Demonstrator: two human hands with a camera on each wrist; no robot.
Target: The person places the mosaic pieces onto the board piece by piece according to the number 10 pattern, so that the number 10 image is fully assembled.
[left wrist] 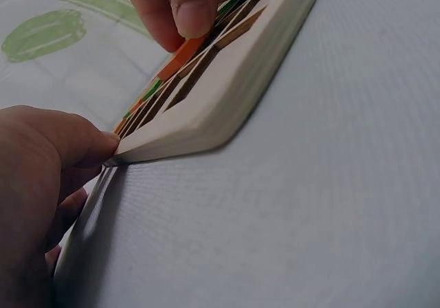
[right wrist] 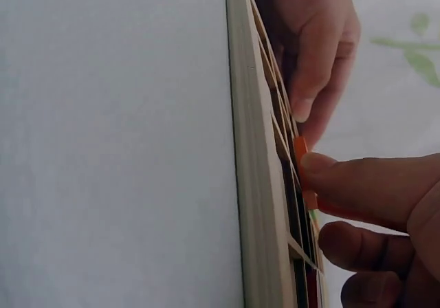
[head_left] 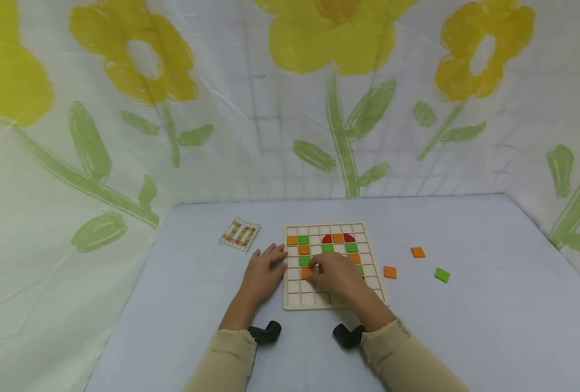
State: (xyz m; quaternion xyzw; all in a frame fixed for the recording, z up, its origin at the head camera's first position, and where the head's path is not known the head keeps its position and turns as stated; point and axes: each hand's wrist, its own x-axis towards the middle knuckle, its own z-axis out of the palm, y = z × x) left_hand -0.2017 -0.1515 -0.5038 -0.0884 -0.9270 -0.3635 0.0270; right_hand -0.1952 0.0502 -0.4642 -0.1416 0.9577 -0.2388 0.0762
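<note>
A wooden grid board lies in front of me, with orange and green square tiles and red rounded tiles in some cells. My right hand is over the lower middle of the board. Its thumb and finger pinch an orange square tile, which sits tilted at the grid, partly hidden by the fingers. At the board's left edge rests my left hand, fingers fairly straight, with fingertips touching the rim. The right forearm and hand cover several cells on the right side.
Right of the board lie two loose orange tiles, one near and one farther, plus a green tile. A patterned card with a coloured grid lies at the back left. A flowered curtain hangs behind the pale table.
</note>
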